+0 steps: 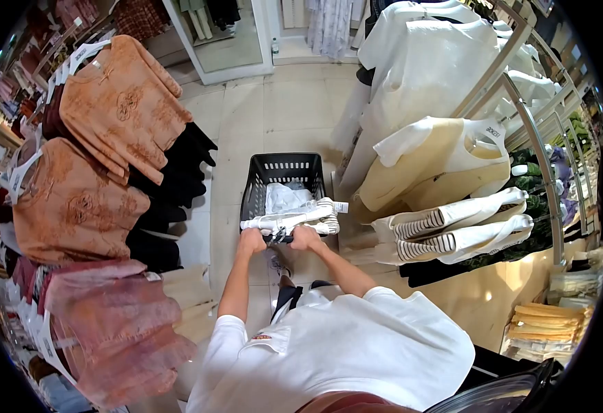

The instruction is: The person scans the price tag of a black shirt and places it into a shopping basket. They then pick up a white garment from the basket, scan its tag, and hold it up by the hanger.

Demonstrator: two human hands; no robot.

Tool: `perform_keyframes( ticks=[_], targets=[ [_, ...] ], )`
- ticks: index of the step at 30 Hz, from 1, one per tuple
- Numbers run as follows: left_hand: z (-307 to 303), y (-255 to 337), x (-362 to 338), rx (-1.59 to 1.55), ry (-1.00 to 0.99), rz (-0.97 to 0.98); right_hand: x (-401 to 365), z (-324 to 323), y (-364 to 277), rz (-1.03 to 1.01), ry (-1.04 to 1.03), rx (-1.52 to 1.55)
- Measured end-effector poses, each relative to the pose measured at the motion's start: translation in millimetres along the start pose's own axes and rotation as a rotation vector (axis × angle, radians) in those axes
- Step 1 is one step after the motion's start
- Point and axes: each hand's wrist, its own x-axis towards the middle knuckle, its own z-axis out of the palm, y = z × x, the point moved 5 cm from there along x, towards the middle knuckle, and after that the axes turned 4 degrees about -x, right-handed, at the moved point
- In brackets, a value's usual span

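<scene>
A black plastic basket (248, 196) with slotted walls is in front of me, low over the tiled floor. My left hand (252, 240) is closed at the left of its near edge. At the right of the same edge my right hand (305, 238) is closed too. The fingers of both are partly hidden. White plastic hangers (284, 219) lie across the basket just beyond my hands. A folded striped garment (329, 221) with a white tag sticks out at the right. Crumpled clear plastic (286, 197) rests deeper inside.
On the left hang orange patterned tops (126, 96) and a pink top (112, 323). White and cream tops (446, 162) hang on a metal rack (535, 138) at the right. Ahead, a framed mirror (229, 45) stands beyond the tiled aisle (284, 103). Folded yellow clothes (546, 320) are stacked at lower right.
</scene>
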Motion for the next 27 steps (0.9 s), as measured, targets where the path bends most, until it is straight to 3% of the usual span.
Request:
perform_keyframes(
  ticks=[6,17,27],
  targets=[
    [-40,-13,64,-0.015,-0.084,-0.032,54,-35,-9,0.087,-0.05,0.042],
    [-119,-15,151,-0.019,-0.04,0.124,135,-89,-15,0.162,0.076,0.08],
    [-162,-18,240,0.018,-0.059,0.18,209,-129,-5,0.247,0.057,0.146]
  ],
)
